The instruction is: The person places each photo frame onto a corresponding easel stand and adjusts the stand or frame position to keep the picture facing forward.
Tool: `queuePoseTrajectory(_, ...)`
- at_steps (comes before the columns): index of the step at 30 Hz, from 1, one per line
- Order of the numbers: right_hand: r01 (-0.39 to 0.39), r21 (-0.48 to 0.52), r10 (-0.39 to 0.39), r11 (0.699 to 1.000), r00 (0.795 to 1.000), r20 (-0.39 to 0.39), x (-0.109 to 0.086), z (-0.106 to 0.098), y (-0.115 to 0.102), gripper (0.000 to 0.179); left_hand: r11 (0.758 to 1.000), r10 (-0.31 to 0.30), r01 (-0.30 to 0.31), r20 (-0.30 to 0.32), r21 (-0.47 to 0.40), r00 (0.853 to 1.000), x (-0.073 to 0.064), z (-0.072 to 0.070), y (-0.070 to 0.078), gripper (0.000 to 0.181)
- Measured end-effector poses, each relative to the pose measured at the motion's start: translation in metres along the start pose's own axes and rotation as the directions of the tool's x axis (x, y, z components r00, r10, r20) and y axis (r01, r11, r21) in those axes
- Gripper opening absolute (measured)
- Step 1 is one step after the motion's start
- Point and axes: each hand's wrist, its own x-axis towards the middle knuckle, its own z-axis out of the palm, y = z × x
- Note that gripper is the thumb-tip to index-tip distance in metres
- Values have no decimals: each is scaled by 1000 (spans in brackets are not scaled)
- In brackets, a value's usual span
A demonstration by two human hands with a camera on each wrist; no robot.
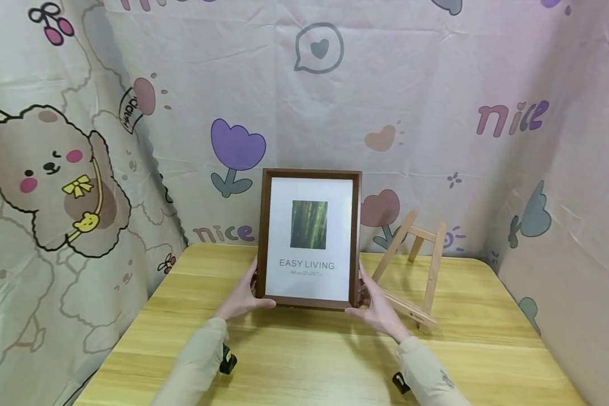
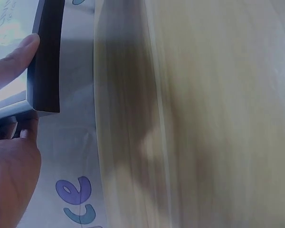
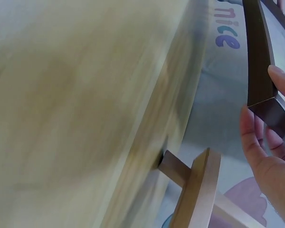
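A brown picture frame [image 1: 309,303] is held upright above the table, its front with the green picture and the words "EASY LIVING" facing the head camera. My left hand [image 1: 242,298] grips its lower left corner, thumb over the front edge. At the lower right corner my right hand [image 1: 378,307] grips it the same way. In the left wrist view the thumb [image 2: 19,59] lies on the frame's front while the other fingers go behind it. The right wrist view has the right hand [image 3: 270,156] around the dark frame corner [image 3: 270,107], fingers partly hidden behind.
A small wooden easel [image 1: 431,276] stands on the table just right of my right hand. The light wood table [image 1: 304,361] ends at a back edge against a printed cloth backdrop [image 1: 421,73], with more cloth along both sides.
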Motion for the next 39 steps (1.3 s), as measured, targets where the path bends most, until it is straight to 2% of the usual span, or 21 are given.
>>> queuePoseTrajectory(5,31,-68,-33,997,999,-32,-5,-10,3,123,1000,0,1,21,-24,1000,7,7,3,132)
queuePoseTrajectory(11,49,-31,-50,998,998,-37,-10,-22,7,124,1000,-8,9,32,-15,999,17,17,9,134)
queuePoseTrajectory(20,23,-112,-34,993,995,-92,-20,-38,12,122,999,-29,32,74,-34,997,34,31,19,133)
queuePoseTrajectory(26,40,-119,-53,992,992,-115,-24,-47,16,122,1000,-5,6,82,-11,997,40,40,24,132)
queuePoseTrajectory(32,17,-98,-29,995,992,-123,-29,-56,16,122,1000,18,-19,72,13,997,49,50,24,130)
queuePoseTrajectory(39,11,-125,-30,992,987,-155,-37,-65,23,121,997,29,-22,104,-75,994,60,62,27,131)
